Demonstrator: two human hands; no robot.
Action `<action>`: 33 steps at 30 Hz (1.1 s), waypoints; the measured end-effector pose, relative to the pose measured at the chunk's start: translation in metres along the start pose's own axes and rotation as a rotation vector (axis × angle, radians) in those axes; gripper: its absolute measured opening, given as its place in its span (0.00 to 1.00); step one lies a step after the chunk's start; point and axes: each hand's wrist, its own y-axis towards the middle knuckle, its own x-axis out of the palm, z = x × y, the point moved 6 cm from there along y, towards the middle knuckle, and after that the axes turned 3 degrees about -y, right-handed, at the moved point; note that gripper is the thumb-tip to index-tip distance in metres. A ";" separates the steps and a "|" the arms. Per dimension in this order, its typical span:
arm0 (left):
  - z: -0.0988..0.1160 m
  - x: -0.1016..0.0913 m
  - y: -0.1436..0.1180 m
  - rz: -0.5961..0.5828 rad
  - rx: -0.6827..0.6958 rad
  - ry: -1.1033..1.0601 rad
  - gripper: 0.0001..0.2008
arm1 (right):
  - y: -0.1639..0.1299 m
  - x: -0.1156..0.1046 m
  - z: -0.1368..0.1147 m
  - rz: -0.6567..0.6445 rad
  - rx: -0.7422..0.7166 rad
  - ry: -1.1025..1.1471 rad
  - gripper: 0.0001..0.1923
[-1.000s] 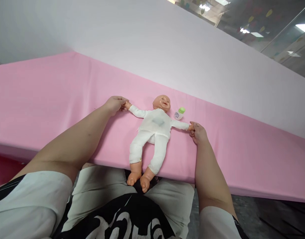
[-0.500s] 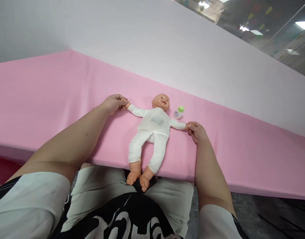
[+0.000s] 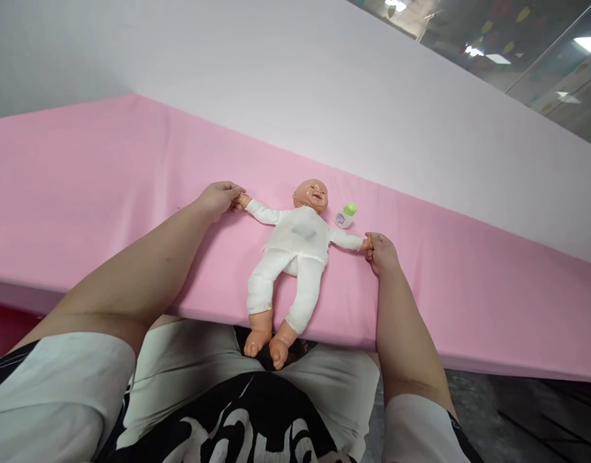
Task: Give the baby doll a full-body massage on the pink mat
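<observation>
A baby doll [image 3: 302, 235] with a white cloth body lies on its back, head toward the wall and arms stretched out to both sides. My left hand [image 3: 221, 199] is closed round the doll's hand on the left. On the other side, my right hand [image 3: 382, 252] pinches the doll's other hand between thumb and fingers. The doll's bare feet stick out past the front edge, above my lap. Close to its head and shoulder stands a small bottle [image 3: 345, 217] with a green cap, slightly tilted in view.
The doll lies on a long pink padded bench [image 3: 449, 289] whose front edge runs just before my legs. Behind it rises a white wall [image 3: 256, 77], with a glass panel [image 3: 507, 51] at the upper right. Dark metal legs [image 3: 541, 424] show below at the right.
Both hands keep hold of the doll's hands with barely any movement. The whole view has shifted very slightly.
</observation>
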 end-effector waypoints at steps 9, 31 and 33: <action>-0.007 -0.004 0.007 -0.057 0.002 -0.063 0.14 | -0.001 -0.002 -0.001 -0.104 0.036 0.173 0.24; -0.001 -0.001 0.002 0.013 0.010 0.028 0.01 | -0.001 -0.003 -0.003 0.031 -0.033 -0.077 0.22; -0.002 -0.001 0.004 0.021 -0.003 0.013 0.04 | 0.000 -0.004 -0.001 0.032 -0.022 -0.050 0.19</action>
